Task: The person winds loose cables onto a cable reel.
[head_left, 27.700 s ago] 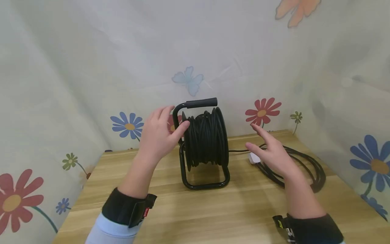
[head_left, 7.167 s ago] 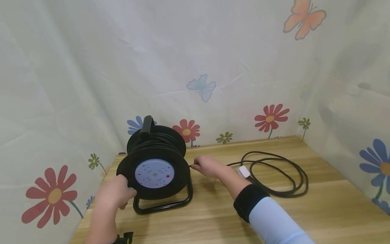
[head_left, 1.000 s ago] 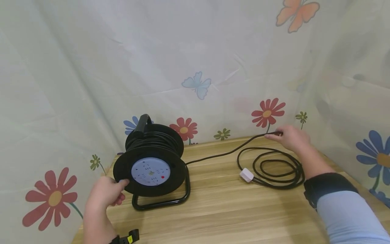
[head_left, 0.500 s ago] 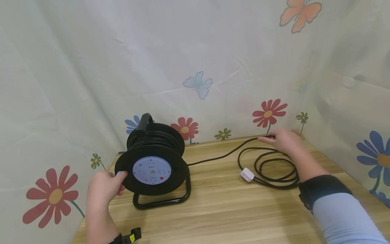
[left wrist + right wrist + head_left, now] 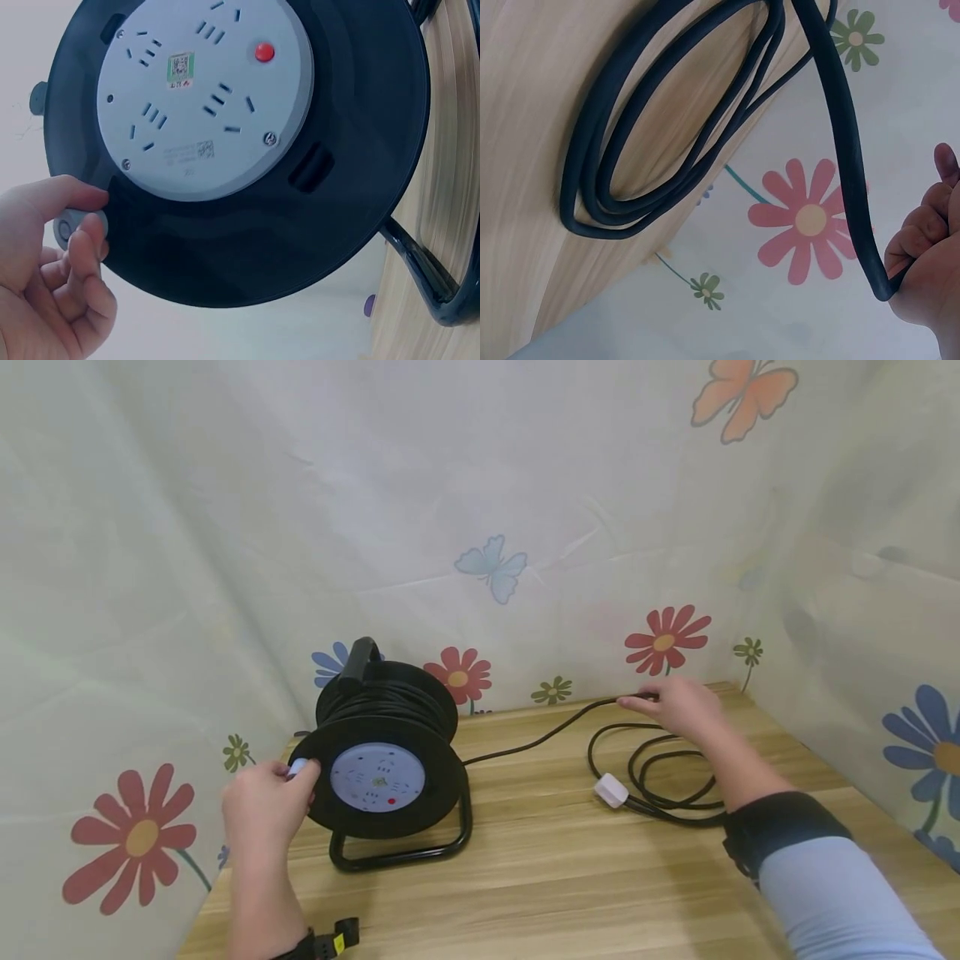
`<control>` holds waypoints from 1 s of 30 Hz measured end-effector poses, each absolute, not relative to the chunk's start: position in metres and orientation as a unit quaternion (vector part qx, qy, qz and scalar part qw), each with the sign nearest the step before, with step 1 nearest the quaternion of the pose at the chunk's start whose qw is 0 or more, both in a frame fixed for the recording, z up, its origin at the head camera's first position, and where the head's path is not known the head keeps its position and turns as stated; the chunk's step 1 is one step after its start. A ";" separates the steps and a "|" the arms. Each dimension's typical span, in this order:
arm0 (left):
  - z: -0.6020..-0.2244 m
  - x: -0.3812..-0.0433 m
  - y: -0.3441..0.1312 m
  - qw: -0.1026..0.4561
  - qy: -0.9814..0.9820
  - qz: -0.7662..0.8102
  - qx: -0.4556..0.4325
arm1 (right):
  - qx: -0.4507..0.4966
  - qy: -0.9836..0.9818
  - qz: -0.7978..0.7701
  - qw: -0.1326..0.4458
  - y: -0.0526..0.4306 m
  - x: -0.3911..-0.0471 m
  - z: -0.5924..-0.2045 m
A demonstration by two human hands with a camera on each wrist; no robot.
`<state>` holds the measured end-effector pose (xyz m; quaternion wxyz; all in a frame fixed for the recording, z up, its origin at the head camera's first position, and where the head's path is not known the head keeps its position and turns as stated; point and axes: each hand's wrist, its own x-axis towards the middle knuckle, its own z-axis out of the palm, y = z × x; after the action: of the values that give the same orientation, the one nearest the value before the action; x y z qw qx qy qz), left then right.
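The black cable reel [image 5: 442, 785] stands on its tubular frame at the left of the table, its pale round socket panel [image 5: 360, 781] with a red button facing me. My left hand [image 5: 264, 802] pinches the small grey knob [image 5: 63, 226] at the disc's edge between thumb and fingers. Black cable [image 5: 528, 745] runs from the drum to my right hand [image 5: 684, 708], which grips it raised near the table's back edge. In the right wrist view the cable [image 5: 847, 150] bends sharply where it enters the curled fingers.
Loose loops of cable [image 5: 633, 768] lie on the right of the wooden table [image 5: 540, 877], with a white plug [image 5: 611, 791] beside them. A flowered curtain [image 5: 585, 568] closes off the back and sides. The reel's carrying handle [image 5: 360, 660] sticks up on top.
Earlier, the reel stood side-on and neither hand held it. Over the last second my left hand rises with the knob, the panel turns clockwise, and my right hand moves left with the cable.
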<state>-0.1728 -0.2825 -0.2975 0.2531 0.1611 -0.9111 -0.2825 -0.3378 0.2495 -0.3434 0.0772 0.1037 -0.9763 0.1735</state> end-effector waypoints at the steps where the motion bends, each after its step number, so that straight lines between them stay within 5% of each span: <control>1: -0.297 -0.173 -0.281 0.264 -0.909 -0.280 0.158 | 0.105 -0.976 0.174 0.078 0.248 -0.338 -0.343; 30: -0.295 -0.171 -0.239 0.419 -0.848 -0.321 0.045 | 0.174 -0.963 0.183 0.089 0.213 -0.327 -0.333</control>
<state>-0.1710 -0.2388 -0.2954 0.4188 0.0451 -0.8482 -0.3212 -0.3269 0.2131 -0.3333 0.0892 0.1743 -0.9634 0.1830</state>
